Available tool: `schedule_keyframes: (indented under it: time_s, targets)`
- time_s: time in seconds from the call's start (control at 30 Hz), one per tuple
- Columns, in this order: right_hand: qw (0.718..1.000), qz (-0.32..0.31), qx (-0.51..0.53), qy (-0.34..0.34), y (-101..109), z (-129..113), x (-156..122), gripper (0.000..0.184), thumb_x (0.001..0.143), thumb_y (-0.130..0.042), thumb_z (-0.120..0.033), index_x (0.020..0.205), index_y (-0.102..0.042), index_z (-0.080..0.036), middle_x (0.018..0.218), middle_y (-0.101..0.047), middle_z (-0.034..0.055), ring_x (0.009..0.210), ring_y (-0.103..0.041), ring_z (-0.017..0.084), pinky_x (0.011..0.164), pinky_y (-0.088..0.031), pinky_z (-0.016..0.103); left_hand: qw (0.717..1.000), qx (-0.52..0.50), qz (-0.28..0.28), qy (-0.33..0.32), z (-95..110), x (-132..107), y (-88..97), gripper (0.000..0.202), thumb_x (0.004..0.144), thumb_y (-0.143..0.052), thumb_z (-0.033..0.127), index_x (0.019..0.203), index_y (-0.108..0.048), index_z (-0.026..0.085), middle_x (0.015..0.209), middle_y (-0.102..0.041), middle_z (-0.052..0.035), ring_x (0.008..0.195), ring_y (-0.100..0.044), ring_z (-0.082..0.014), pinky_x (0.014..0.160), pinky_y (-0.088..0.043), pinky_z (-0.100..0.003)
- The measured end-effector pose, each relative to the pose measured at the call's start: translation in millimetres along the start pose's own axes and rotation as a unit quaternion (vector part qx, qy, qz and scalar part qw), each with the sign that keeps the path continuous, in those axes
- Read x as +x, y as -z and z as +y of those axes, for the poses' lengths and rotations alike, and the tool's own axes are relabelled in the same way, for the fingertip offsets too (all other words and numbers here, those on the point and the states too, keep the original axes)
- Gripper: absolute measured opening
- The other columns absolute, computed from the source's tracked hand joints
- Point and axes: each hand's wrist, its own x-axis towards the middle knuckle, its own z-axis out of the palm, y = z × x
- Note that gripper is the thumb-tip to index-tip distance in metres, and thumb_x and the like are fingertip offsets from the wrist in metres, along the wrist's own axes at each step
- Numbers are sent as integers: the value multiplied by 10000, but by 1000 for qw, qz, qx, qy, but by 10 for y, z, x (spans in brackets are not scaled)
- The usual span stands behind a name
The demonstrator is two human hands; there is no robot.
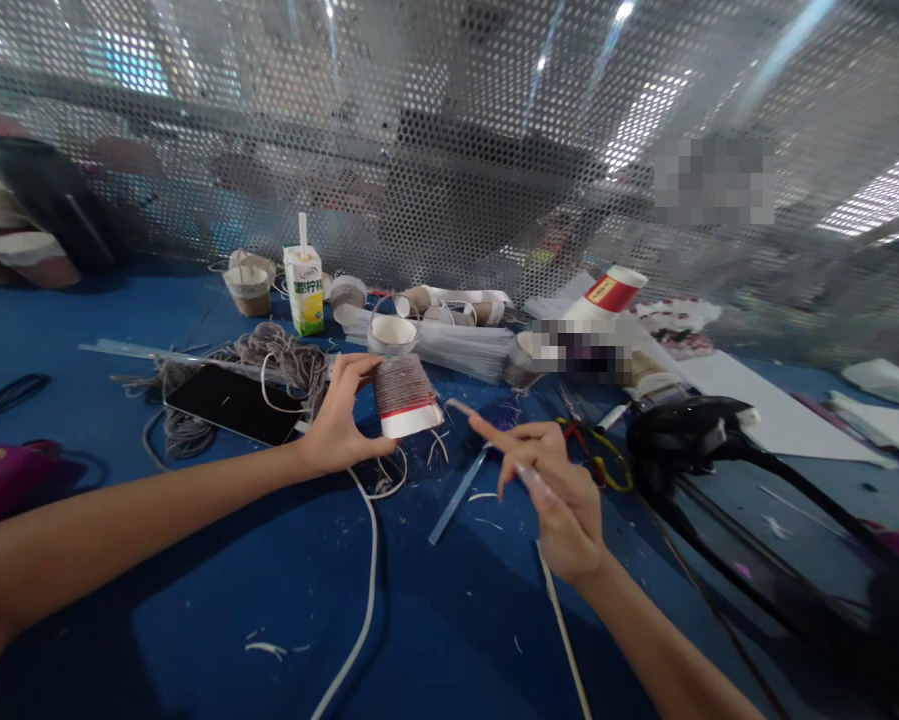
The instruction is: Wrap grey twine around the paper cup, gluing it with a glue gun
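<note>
In my left hand [344, 420] is an upside-down paper cup [406, 393], gripped between thumb and fingers above the table. Brown yarn is wound around most of its side, with a red band and a bare white rim below. To its right hovers my right hand [550, 480], index finger stretched toward the cup without touching it and the other fingers loosely bent. I see nothing plainly held there. Below the hands, a clear glue stick [458, 497] lies by white scraps. Grey yarn [280, 355] is heaped left of the cup, partly over a black phone [231, 402].
A juice carton [303, 290] with a straw stands behind the yarn, near more cups [250, 290]. Clear sticks [460, 345] lie in a bundle. At right are scissors [610, 460] and a black strapped object [689, 430]. A white cable [370, 590] runs forward. Perforated metal mesh [456, 150] borders the back.
</note>
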Motion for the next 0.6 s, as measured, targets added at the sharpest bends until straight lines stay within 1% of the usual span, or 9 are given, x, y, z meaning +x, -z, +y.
schedule_keyframes:
  time_s: [0.03, 0.1, 0.17, 0.23, 0.33, 0.43, 0.5, 0.57, 0.6]
  targets:
    - [999, -30, -4, 11, -25, -57, -10, 314, 948, -401, -344, 692, -547, -235, 1126, -698, 72, 903, -521, 240, 837, -454, 438, 1000, 5, 4, 4, 3, -1, -1, 786, 578, -794, 216, 1272, -427, 261, 1201, -404, -82, 1170, -482, -281, 992, -522, -510]
    - [998, -57, -11, 5, -79, -147, -21, 266, 936, -419, -321, 726, -559, -240, 1027, -681, 81, 901, -520, 230, 830, -484, 422, 1000, 14, 12, 9, 9, -1, -3, 780, 577, -793, 207, 1265, -430, 260, 1200, -404, -78, 1166, -487, -274, 988, -526, -499]
    - [998, -56, -16, -17, -120, -183, -24, 222, 935, -427, -310, 779, -571, -242, 928, -624, 72, 895, -534, 215, 836, -505, 402, 1000, 17, 15, 6, 17, 1, -3, 775, 578, -789, 201, 1265, -434, 258, 1197, -409, -77, 1164, -488, -270, 990, -526, -495]
    - [998, -52, -15, -38, -141, -172, -23, 214, 940, -433, -333, 815, -580, -240, 884, -559, 56, 885, -548, 203, 858, -512, 394, 1000, 19, 15, -1, 22, 1, -4, 770, 581, -784, 201, 1267, -438, 256, 1195, -419, -80, 1168, -482, -272, 992, -525, -500]
    - [997, -46, 5, -65, -137, -99, -6, 289, 954, -418, -405, 810, -601, -234, 856, -515, 45, 886, -569, 199, 913, -500, 406, 1000, 13, 14, -12, 20, -3, -3, 765, 589, -780, 213, 1273, -440, 259, 1200, -423, -85, 1180, -471, -278, 996, -524, -503]
    - [994, -50, 15, -92, -97, 32, 48, 403, 961, -369, -485, 779, -623, -232, 817, -569, 49, 887, -578, 218, 921, -477, 430, 1000, -15, 9, -21, 4, -13, 2, 785, 592, -795, 258, 1285, -427, 266, 1206, -407, -88, 1176, -478, -272, 993, -530, -484]
    - [992, -32, 23, -123, -55, 138, 87, 440, 945, -374, -531, 720, -606, -233, 756, -602, 43, 887, -591, 238, 900, -461, 440, 999, -35, -1, -20, -14, -20, 3, 787, 596, -804, 292, 1285, -423, 271, 1207, -403, -88, 1180, -482, -273, 1000, -525, -482]
    - [988, 17, 50, -147, -11, 214, 104, 431, 927, -414, -539, 663, -569, -234, 687, -594, 30, 917, -623, 263, 878, -451, 434, 999, -49, -12, -10, -33, -22, 0, 781, 601, -809, 314, 1279, -425, 269, 1217, -398, -91, 1196, -480, -282, 1020, -509, -494]
    - [986, 47, 66, -145, 7, 227, 98, 416, 925, -431, -518, 649, -557, -234, 678, -595, 28, 936, -634, 272, 864, -449, 427, 998, -53, -17, -2, -42, -21, -4, 778, 603, -810, 317, 1277, -424, 266, 1227, -395, -94, 1203, -479, -286, 1028, -503, -500]
